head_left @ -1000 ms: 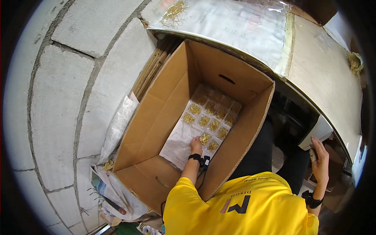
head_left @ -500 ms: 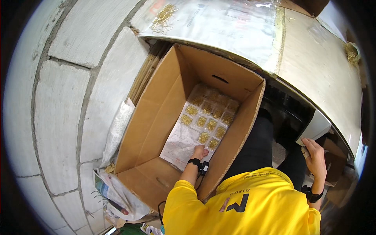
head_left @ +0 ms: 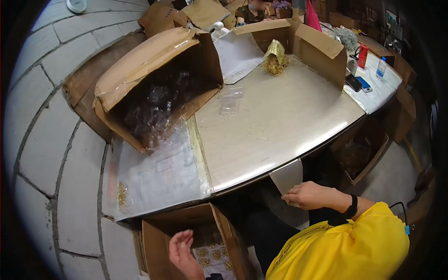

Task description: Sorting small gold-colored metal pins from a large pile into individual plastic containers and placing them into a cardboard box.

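My left hand (head_left: 182, 252) hovers with fingers apart and nothing in it over an open cardboard box (head_left: 186, 218) on the floor below the table edge. Inside the box lie rows of small gold ornaments (head_left: 212, 254) on a clear sheet. My right hand (head_left: 313, 195) holds the lower edge of a white sheet (head_left: 287, 176) that hangs from under the front edge of the pale table (head_left: 280, 126). I wear a yellow shirt and a black band on each wrist.
A tipped cardboard box (head_left: 154, 60) full of clear plastic bags lies on the table's left. Behind are loose clear bags (head_left: 231, 100), a gold straw pile (head_left: 275, 64), another open box (head_left: 317, 44), phones (head_left: 357, 83) and bottles (head_left: 363, 56). Another person (head_left: 254, 9) sits at the far end.
My view has lifted from the floor box to the table top. My left hand has come up out of the box and opened. The right hand stays at the white sheet.
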`<state>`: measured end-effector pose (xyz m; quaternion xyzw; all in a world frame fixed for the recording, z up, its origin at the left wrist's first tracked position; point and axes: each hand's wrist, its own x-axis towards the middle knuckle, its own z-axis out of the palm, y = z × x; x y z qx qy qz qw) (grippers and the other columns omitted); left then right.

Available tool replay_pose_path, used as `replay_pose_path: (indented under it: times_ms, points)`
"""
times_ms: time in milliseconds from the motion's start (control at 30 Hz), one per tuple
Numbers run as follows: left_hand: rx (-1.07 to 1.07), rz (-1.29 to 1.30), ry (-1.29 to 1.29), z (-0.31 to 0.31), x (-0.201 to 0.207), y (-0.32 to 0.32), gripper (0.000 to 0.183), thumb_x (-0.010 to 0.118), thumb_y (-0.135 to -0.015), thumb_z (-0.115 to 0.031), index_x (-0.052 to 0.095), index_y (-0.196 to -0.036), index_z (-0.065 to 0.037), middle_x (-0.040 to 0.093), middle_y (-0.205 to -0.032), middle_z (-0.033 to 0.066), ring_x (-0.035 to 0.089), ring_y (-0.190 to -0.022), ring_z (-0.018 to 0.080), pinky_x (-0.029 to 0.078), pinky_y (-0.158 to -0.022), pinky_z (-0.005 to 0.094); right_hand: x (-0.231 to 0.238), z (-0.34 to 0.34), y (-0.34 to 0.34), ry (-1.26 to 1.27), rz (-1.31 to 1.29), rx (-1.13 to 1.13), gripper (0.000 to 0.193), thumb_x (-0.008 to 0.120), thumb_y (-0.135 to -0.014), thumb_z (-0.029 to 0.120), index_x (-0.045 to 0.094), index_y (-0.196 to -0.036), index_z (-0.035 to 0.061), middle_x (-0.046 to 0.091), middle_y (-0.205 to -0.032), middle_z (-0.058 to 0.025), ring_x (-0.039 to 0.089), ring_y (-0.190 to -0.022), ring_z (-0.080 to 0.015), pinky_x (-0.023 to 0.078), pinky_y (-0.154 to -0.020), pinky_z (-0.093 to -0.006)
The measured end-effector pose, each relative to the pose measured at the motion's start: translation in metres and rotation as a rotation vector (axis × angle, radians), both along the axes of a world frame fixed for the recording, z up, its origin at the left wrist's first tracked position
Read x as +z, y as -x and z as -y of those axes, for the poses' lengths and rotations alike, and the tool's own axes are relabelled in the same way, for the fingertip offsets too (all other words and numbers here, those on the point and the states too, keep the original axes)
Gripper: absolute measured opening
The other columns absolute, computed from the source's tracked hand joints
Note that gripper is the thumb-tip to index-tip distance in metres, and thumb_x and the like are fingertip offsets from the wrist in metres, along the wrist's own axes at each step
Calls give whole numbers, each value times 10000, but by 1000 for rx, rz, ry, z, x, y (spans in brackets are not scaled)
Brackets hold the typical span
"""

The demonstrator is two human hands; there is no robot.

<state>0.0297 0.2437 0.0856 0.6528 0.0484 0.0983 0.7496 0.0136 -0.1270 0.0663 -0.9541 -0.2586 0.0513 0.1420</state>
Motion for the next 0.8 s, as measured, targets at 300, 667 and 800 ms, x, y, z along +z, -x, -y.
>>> replay_pose_path:
  times_ms: [300, 667, 800]
  points:
    - [-520, 412, -181, 205, 193, 7, 316, 465, -868, -73, 495, -1165, 32, 591, -1166, 159, 570, -1090, 244, 416, -937, 362, -3, 20, 9, -134, 8, -27, 326, 560, -871, 184, 564, -1160, 33, 641, -979, -128, 616, -919, -297, 505, -773, -399]
    - [-829, 187, -123, 238, 195, 68, 495, 498, -916, -132, 312, -1356, -3, 451, -1321, 210, 435, -1237, 322, 363, -1027, 395, -43, 83, 116, -177, 65, -249, 270, 557, -835, 161, 569, -1068, 25, 626, -840, -154, 628, -811, -335, 519, -675, -417]
    - [-870, 33, -130, 227, 183, 96, 575, 510, -933, -154, 246, -1425, -16, 401, -1377, 229, 386, -1291, 351, 344, -1059, 407, -42, 92, 152, -250, 26, -307, 239, 556, -832, 139, 571, -1034, 13, 625, -847, -159, 624, -824, -335, 509, -680, -419]
